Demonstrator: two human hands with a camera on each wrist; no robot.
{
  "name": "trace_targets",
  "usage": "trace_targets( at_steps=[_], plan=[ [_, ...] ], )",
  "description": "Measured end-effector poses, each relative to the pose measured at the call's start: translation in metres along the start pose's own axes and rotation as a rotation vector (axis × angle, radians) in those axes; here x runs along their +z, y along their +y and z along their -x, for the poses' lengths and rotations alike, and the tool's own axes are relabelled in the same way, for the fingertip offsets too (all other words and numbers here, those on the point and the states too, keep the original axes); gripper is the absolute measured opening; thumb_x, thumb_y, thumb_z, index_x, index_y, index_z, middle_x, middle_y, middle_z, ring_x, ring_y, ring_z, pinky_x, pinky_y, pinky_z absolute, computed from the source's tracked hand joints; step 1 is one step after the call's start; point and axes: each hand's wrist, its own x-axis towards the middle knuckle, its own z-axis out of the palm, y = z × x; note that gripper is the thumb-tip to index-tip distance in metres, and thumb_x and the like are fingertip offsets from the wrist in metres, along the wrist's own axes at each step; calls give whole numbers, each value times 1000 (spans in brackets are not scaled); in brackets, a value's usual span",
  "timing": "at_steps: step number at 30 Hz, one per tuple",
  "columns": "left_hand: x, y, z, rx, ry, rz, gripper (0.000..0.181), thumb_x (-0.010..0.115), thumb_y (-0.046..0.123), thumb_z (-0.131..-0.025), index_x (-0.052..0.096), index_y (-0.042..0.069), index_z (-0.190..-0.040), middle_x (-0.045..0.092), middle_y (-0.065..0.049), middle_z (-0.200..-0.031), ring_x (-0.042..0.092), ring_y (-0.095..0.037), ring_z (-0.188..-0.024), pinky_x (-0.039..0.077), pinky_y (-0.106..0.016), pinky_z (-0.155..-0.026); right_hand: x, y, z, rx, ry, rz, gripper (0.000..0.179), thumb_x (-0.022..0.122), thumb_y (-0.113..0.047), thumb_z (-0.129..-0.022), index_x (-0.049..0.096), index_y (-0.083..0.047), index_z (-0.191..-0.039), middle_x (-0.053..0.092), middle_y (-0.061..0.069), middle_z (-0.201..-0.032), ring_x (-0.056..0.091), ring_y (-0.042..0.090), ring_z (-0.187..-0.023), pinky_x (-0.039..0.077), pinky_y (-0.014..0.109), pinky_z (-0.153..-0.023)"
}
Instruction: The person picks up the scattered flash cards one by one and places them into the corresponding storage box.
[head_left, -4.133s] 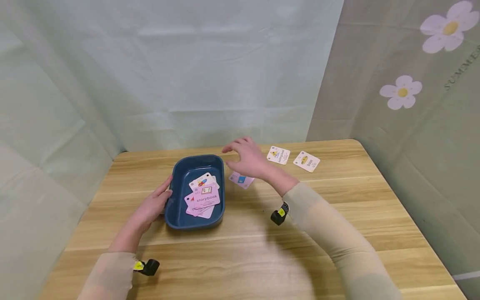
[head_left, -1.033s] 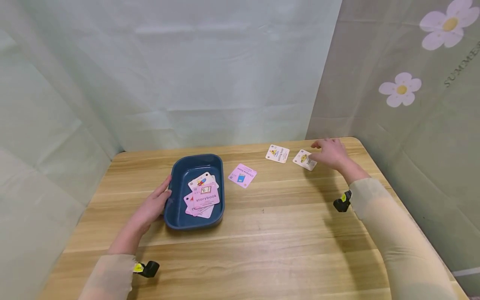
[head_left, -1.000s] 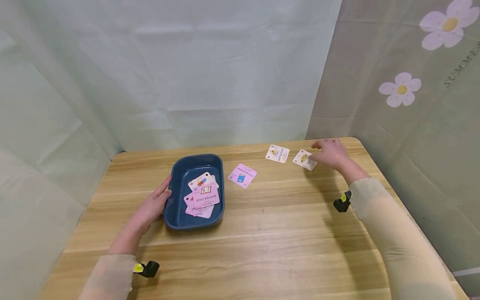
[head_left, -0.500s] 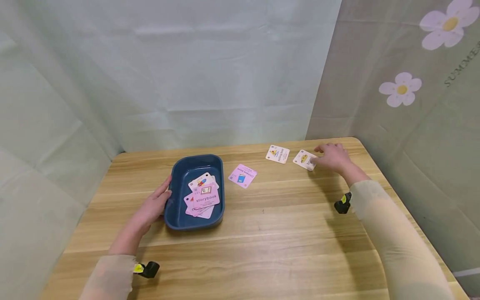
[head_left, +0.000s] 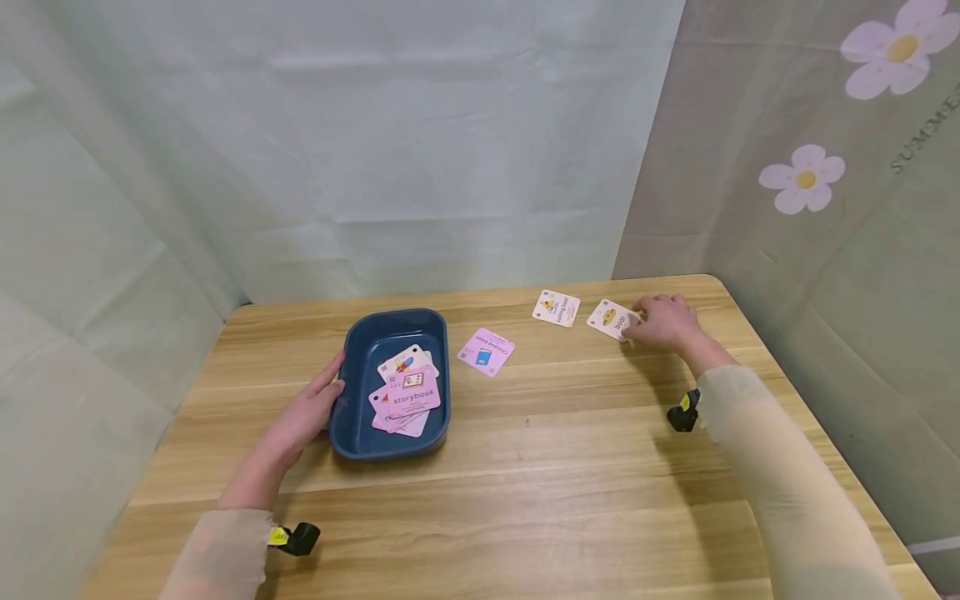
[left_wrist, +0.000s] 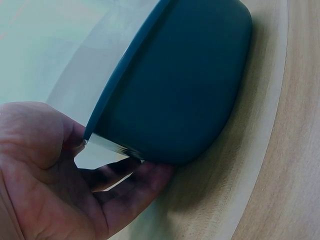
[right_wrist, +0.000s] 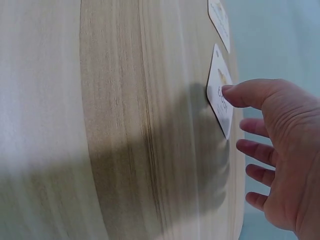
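Note:
A dark blue plastic bin (head_left: 363, 446) sits on the table left of centre. My left hand (head_left: 306, 410) grips its left wall; in the left wrist view the thumb is at the rim and the fingers (left_wrist: 135, 195) reach low against the outside. Several picture cards lie inside, with a pink "storybook" card (head_left: 412, 392) on top. My right hand (head_left: 663, 323) is over the right end of a white "boat" card (head_left: 609, 318) lying on the table. In the right wrist view its thumb overlaps the card's face, while the other fingers are spread beyond the edge.
A white "sailing boat" card (head_left: 557, 308) lies left of the boat card. A pink card with a blue book picture (head_left: 486, 352) lies right of the bin. Pale curtains (head_left: 450, 167) hang behind the wooden table (head_left: 525, 500) and at both sides.
My right hand went from above the pink card to the boat card at the right; in the last second it has come slightly lower at the card's right end. The left hand and bin stayed put.

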Motion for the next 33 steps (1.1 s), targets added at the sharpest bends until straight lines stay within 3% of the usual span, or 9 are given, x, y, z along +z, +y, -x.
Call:
trace_targets(
  at_steps=[16,33],
  plan=[
    [0,3,0,13,-1,-2,58,28,34,-113,1,41,-163,-6,-10,-171,1,-46,-153,27,-71,-107,8,3,-3,11,-3,6,82,72,-52,-89,50,2,-146,42,32,-143,31,54,-130,26,71,-103],
    [1,2,1,1,9,-8,57,28,36,-112,2,42,-163,-5,-11,-171,2,-47,-153,27,-72,-106,10,1,-3,22,-6,-6,75,71,-56,-90,55,1,-137,43,31,-141,33,52,-126,27,70,-102]
  ],
)
